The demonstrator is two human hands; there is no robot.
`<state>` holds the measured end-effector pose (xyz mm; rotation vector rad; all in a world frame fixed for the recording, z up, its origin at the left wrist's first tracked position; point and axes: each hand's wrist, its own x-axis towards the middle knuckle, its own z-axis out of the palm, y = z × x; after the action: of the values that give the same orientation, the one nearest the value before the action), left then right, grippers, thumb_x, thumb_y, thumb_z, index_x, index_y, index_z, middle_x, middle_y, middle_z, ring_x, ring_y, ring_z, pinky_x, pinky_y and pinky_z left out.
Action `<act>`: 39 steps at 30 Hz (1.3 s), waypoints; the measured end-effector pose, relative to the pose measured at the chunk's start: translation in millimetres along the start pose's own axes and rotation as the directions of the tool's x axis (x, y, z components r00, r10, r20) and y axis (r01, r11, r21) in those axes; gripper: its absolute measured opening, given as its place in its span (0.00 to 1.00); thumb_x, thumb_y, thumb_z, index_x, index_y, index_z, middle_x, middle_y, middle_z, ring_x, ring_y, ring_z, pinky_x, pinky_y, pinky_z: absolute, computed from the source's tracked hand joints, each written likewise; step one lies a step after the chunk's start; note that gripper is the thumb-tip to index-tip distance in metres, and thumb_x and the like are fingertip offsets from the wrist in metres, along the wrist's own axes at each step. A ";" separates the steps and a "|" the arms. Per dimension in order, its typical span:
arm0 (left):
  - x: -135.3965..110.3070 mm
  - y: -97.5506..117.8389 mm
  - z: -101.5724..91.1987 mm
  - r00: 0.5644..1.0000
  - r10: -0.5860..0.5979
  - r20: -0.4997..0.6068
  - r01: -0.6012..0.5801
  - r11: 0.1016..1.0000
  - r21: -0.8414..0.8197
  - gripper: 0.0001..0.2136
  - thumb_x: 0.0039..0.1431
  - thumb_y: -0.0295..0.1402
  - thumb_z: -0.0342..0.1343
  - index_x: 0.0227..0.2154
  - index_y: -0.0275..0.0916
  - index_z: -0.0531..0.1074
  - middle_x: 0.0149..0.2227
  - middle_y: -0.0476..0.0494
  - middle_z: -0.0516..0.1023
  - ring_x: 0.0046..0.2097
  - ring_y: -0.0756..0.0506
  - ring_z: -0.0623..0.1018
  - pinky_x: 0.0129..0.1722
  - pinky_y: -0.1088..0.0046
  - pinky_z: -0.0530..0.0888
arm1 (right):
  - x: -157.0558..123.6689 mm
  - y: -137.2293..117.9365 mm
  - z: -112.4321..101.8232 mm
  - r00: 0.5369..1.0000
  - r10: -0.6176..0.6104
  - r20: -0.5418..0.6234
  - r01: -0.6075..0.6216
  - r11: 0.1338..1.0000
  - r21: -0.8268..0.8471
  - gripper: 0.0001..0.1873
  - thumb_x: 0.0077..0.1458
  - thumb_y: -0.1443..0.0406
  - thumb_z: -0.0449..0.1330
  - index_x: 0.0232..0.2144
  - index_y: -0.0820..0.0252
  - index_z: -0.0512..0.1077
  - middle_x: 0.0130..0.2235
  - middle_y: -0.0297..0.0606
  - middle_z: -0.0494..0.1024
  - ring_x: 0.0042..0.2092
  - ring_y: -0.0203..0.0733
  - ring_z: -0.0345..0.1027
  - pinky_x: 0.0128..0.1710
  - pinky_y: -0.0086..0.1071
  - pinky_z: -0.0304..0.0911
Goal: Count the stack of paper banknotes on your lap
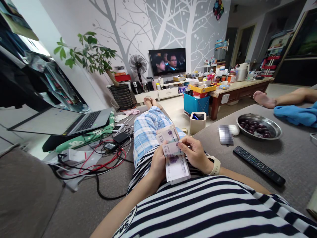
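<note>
Several banknotes in pale purple tones are between my two hands, above my lap. My left hand grips them along their left edge, its fingers mostly hidden behind the paper. On the right, my right hand pinches the upper notes between thumb and fingers. One note is bent across the middle, with others sticking out above and below it. A light watch is on my right wrist. Below the notes is my striped shirt, and beyond them my checked trousers.
Tangled cables and a laptop lie on the left. To the right are a remote control, a metal bowl of dark red fruit, and another person's foot. A bin stands before the cluttered table.
</note>
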<state>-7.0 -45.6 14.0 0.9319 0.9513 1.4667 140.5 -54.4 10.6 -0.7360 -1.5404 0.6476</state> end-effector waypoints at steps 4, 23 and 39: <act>-3.1 5.2 3.2 0.998 -0.044 0.034 0.045 0.999 -0.018 0.10 0.42 0.37 0.67 0.25 0.35 0.76 0.25 0.46 0.78 0.36 0.41 0.78 0.35 0.69 0.74 | -0.1 -0.5 -0.1 1.000 -0.002 0.015 0.002 1.000 0.005 0.15 0.65 0.56 0.58 0.29 0.57 0.71 0.26 0.31 0.69 0.28 0.36 0.60 0.30 0.31 0.56; -0.9 6.5 7.0 0.986 -0.168 0.017 0.169 0.972 -0.163 0.08 0.47 0.34 0.64 0.30 0.35 0.79 0.26 0.44 0.82 0.32 0.41 0.82 0.38 0.65 0.80 | 5.4 10.0 1.8 0.983 0.145 -0.112 -0.144 0.989 0.017 0.18 0.61 0.52 0.61 0.25 0.56 0.66 0.24 0.29 0.67 0.26 0.36 0.60 0.29 0.31 0.57; 0.3 4.7 5.6 0.983 -0.184 0.014 0.183 0.966 -0.184 0.08 0.51 0.35 0.63 0.30 0.35 0.79 0.31 0.40 0.84 0.42 0.37 0.83 0.44 0.62 0.79 | 5.5 2.6 2.3 0.984 0.132 -0.117 -0.150 0.976 -0.155 0.15 0.58 0.58 0.62 0.23 0.57 0.66 0.22 0.29 0.69 0.25 0.35 0.60 0.28 0.31 0.55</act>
<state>-3.6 -45.2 20.4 0.6874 0.8633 1.3731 138.1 -48.5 11.8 -0.9962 -1.4644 0.5813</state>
